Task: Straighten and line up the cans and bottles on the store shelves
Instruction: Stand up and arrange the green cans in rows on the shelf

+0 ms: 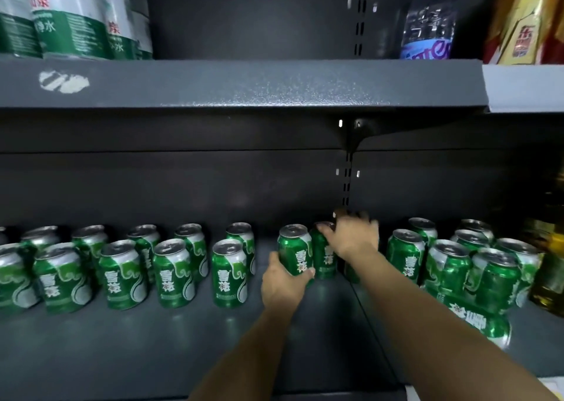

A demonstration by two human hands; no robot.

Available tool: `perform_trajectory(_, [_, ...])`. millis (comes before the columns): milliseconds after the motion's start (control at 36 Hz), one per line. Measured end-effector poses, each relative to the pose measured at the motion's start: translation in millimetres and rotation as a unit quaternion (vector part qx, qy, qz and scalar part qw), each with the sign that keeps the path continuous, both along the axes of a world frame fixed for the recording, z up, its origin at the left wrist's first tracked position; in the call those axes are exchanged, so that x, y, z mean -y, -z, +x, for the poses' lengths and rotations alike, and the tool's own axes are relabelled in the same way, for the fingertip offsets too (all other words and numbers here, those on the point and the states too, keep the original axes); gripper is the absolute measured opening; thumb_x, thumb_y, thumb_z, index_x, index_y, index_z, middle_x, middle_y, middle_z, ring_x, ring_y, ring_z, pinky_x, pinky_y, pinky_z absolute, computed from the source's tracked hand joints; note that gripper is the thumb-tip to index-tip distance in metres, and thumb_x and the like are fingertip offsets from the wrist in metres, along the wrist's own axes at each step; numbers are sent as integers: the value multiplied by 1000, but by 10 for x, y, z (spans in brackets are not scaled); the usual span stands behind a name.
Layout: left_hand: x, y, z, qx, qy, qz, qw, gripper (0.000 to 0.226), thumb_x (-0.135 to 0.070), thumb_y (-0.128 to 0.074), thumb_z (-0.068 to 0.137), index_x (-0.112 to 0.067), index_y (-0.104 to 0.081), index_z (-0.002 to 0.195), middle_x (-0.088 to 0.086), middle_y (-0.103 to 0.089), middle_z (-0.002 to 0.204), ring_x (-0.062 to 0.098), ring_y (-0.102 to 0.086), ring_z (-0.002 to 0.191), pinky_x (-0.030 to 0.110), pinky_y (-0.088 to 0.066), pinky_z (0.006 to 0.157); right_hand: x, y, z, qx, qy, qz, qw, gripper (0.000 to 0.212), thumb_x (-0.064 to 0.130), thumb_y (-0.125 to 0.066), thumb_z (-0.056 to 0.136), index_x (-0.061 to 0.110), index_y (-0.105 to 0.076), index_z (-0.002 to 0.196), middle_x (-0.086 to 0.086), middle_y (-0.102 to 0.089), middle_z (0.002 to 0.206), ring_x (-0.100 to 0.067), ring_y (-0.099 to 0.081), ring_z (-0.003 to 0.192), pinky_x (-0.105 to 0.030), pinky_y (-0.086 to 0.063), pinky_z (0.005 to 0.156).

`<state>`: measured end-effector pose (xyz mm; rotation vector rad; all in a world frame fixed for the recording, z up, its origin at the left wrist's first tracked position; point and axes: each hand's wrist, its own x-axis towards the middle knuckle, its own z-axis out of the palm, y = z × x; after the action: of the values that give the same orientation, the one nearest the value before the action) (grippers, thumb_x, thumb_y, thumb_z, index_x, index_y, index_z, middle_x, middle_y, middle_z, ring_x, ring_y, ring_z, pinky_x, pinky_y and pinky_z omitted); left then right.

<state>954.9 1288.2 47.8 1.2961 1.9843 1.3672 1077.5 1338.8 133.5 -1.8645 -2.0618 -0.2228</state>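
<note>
Green beer cans stand in two loose rows on the dark lower shelf (152,345). My left hand (282,284) grips the bottom of an upright green can (294,252) near the middle. Just behind and to its right stands a second green can (324,260); my right hand (354,237) holds it from the top and right side, fingers curled over it. Several cans (174,274) stand to the left and another group (448,263) to the right. One can (476,319) lies on its side at the right front.
The upper shelf (244,83) carries packs of water bottles (70,16) at the left, a clear bottle (428,22) and a yellow pack (525,19) at the right. A bottle of oil (549,266) stands at the far right of the lower shelf.
</note>
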Motion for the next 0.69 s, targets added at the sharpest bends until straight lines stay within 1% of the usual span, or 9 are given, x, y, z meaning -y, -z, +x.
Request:
perform_trajectory(28, [-47, -18, -1, 2, 0, -2, 1000, 63, -38, -82, 67, -17, -49, 116, 4, -67, 110, 25, -63, 103, 36, -50, 88, -43, -19, 19, 33, -1, -16, 999, 59, 63, -35, 92, 20, -46, 131, -6, -56, 130, -29, -39, 126, -42, -30, 100])
perform_trajectory(111, [-203, -31, -31, 4, -1, -9, 1000, 71, -36, -83, 66, -15, -47, 122, 7, -67, 113, 28, -62, 105, 39, -51, 89, -129, -20, 23, 89, -14, -48, 995, 67, 67, -41, 87, 24, -41, 137, -2, -48, 139, -26, -33, 134, -47, -19, 110])
perform_trajectory(222, [-332, -2, -71, 9, -2, -23, 1000, 69, -31, -84, 68, -12, -46, 122, 7, -67, 111, 27, -63, 103, 37, -51, 86, -187, 77, -36, 101, -27, -45, 993, 71, 71, -48, 80, 27, -42, 136, 0, -41, 144, -25, -27, 137, -48, -15, 110])
perform_trajectory(333, [-413, 39, -97, 18, 13, -20, 1000, 62, -21, -84, 68, -9, -49, 118, 9, -65, 111, 25, -63, 100, 33, -51, 84, -236, 150, -62, 88, -31, -36, 995, 68, 72, -51, 78, 25, -48, 128, 0, -52, 132, -23, -35, 131, -46, -18, 107])
perform_trajectory(444, [-458, 64, -106, -5, 13, -19, 1000, 61, -21, -83, 69, -9, -51, 119, 11, -49, 120, 28, -52, 111, 35, -42, 96, -207, 140, 1, 67, -41, -12, 997, 67, 71, -54, 74, 26, -48, 124, 3, -53, 128, -21, -37, 128, -43, -21, 103])
perform_trajectory(556, [-485, 70, -110, -19, 21, -17, 999, 64, -21, -83, 70, -9, -50, 124, 12, -47, 121, 28, -51, 112, 33, -39, 98, -110, 139, 47, 58, -53, 6, 997, 67, 71, -54, 73, 25, -47, 121, 2, -58, 119, -22, -40, 124, -41, -25, 98])
perform_trajectory(639, [-457, 73, -99, -32, 30, -11, 999, 72, -20, -82, 72, -7, -45, 132, 14, -46, 126, 28, -50, 115, 31, -37, 98, -30, 112, 63, 44, -61, -2, 997, 65, 71, -54, 72, 24, -49, 117, 3, -61, 113, -22, -41, 122, -41, -25, 96])
perform_trajectory(694, [-417, 77, -85, -34, 36, -6, 999, 76, -15, -79, 74, -8, -39, 137, 13, -45, 129, 29, -49, 118, 31, -37, 97, 24, 101, 48, 33, -70, 0, 997, 62, 71, -55, 72, 26, -50, 114, 3, -61, 111, -22, -41, 121, -40, -25, 94])
